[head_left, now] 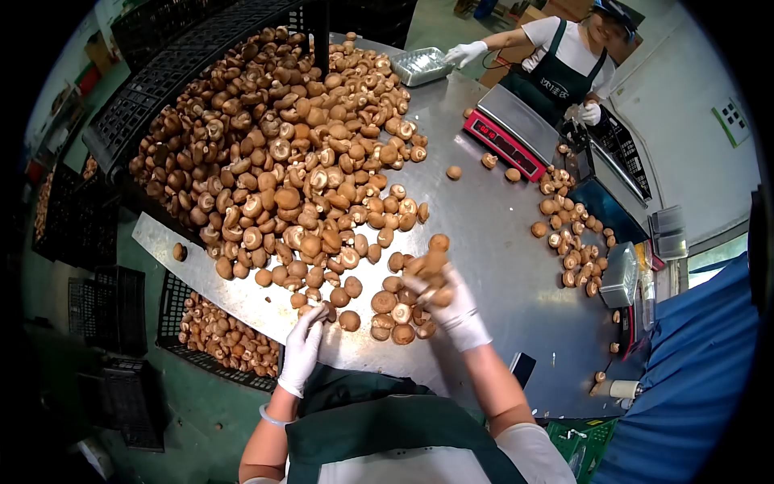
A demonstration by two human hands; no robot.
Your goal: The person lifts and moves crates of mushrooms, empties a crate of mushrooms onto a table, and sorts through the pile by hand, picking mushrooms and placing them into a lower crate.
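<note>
My right hand, in a white glove, is closed around several brown mushrooms just above the metal table; they look smeared by motion. Below and left of it sits a small group of mushrooms, some showing pale stems. My left hand, gloved too, is at the near edge of the big heap of mushrooms. Its fingers are bent around a mushroom, which they partly hide.
Across the table a co-worker's gloved hand touches a clear plastic tray. A red scale stands nearby. Loose mushrooms and clear trays lie at right. A black crate of mushrooms is below left; a phone lies near me.
</note>
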